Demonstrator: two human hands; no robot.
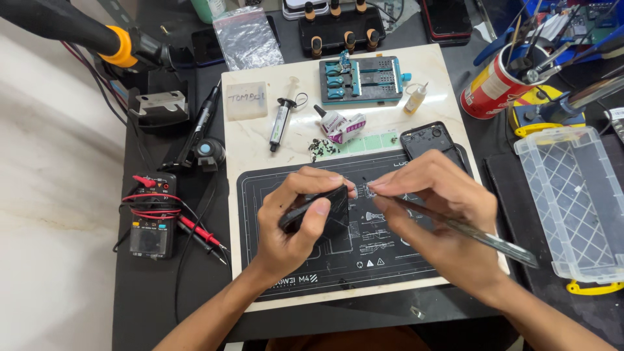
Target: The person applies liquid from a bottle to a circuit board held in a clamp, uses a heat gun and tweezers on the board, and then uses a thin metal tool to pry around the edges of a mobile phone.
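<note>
My left hand [296, 218] grips a black smartphone [331, 207] tilted on edge above the black work mat [273, 188]. My right hand [432, 211] holds metal tweezers [484, 237], their tips meeting the phone's upper edge near a tiny part pinched between both hands' fingertips. A black phone back cover [429, 140] lies on the mat just beyond my right hand. A small pile of dark screws [320, 148] sits on the white board [253, 140] past the mat.
A blue-grey clamp fixture [361, 79], a syringe [281, 123], a small yellow bottle [415, 99] and a crumpled tube [341, 125] lie on the board. A multimeter with red leads [151, 224] sits left. A clear plastic box [572, 195] and a red tool can [497, 84] stand right.
</note>
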